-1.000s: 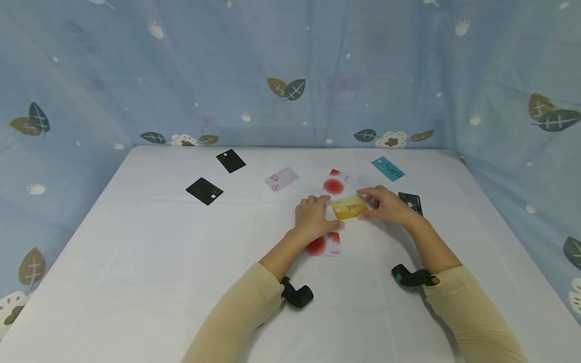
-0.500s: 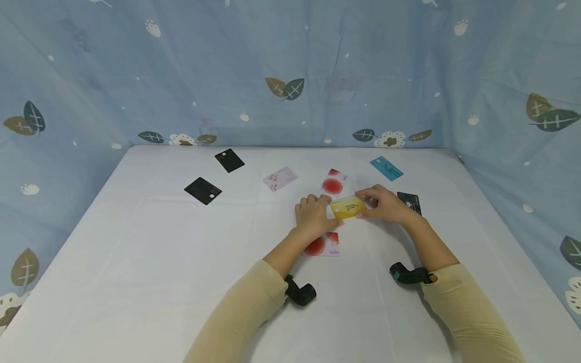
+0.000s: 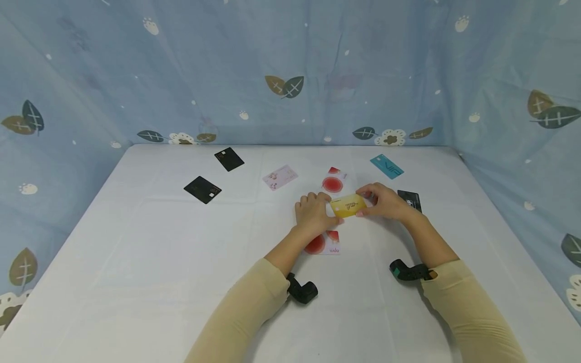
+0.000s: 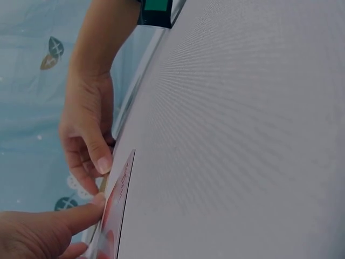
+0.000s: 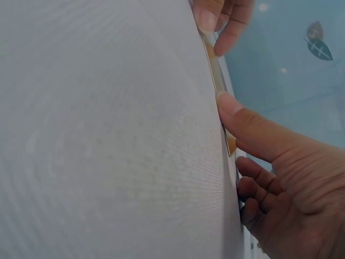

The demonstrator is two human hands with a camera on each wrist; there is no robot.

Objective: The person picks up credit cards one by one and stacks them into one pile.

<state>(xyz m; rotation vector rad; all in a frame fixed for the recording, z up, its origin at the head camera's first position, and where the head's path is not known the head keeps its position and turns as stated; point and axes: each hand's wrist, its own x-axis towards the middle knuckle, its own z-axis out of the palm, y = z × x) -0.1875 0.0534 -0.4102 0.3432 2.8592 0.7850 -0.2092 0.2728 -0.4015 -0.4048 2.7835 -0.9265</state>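
Blue leaf-print curtain (image 3: 227, 96) behind a white table (image 3: 136, 282). At centre-right, left hand (image 3: 312, 212) and right hand (image 3: 384, 202), each with thumb and forefinger closed on opposite ends of a yellow card (image 3: 347, 205), just on the near side of a red-circled card (image 3: 333, 184). Probably at the positioning step; likely needed next, an even, level grip. Cannot tell whether flat or slightly raised.
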